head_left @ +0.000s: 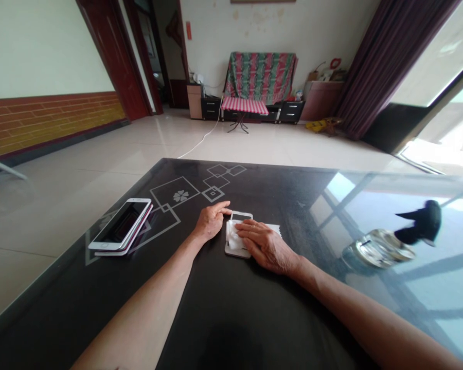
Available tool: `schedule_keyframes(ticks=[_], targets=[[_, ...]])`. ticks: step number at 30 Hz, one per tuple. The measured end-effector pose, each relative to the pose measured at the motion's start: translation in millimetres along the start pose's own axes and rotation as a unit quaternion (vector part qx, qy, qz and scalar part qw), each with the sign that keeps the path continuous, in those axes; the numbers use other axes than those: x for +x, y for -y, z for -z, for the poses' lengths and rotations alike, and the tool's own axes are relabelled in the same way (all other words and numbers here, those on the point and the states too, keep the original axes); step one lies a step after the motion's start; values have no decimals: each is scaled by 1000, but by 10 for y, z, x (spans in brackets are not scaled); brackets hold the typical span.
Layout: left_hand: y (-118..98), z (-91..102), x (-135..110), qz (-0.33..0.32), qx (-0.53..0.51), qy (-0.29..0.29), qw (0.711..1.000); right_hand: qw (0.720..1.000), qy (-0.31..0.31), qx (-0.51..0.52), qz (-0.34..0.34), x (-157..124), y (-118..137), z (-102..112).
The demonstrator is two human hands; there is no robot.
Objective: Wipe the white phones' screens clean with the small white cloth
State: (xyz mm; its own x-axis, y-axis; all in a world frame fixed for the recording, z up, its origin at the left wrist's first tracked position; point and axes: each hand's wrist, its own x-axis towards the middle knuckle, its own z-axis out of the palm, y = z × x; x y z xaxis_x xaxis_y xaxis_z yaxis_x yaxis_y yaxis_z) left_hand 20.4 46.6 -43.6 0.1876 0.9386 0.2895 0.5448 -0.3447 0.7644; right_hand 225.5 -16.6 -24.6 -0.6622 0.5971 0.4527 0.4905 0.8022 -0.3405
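Observation:
A white smartphone (237,252) lies flat on the dark table in front of me, largely covered by a folded white tissue (233,237). My right hand (265,245) presses the tissue onto the phone's screen, fingers laid over it. At the phone's upper left edge, my left hand (211,221) touches the frame with its index finger stretched out and the other fingers partly bent. Off to the left rests a stack of phones, a white smartphone (121,226) with a dark screen on top.
A clear spray bottle (380,250) with a black trigger head is on the glossy black table (200,318) at the right. Beyond the table's far edge are a tiled floor (139,141), a small striped table (245,106) and a cloth-draped object (260,77).

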Motion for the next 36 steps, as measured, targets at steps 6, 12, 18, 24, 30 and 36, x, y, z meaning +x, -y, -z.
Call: schedule_keyframes(ticks=[6, 12, 18, 24, 30, 36], targets=[[7, -5, 0, -7, 0, -4, 1000, 991, -3, -92, -98, -30, -203, -37], [17, -9, 9, -4, -1, -6, 1000, 991, 44, -82, -93, -26, -154, -22], [26, -11, 16, -8, -6, -10, 1000, 997, 74, -15, -21, -2, 4, 43], [26, -9, 4, -6, 1, -7, 1000, 994, 76, 59, 50, -28, 132, 66], [-5, 16, -5, -2, 10, -5, 1000, 993, 56, 80, 63, -52, 66, 80], [-12, 18, -4, -3, 13, -6, 1000, 1000, 1, 13, -7, -72, -110, 46]])
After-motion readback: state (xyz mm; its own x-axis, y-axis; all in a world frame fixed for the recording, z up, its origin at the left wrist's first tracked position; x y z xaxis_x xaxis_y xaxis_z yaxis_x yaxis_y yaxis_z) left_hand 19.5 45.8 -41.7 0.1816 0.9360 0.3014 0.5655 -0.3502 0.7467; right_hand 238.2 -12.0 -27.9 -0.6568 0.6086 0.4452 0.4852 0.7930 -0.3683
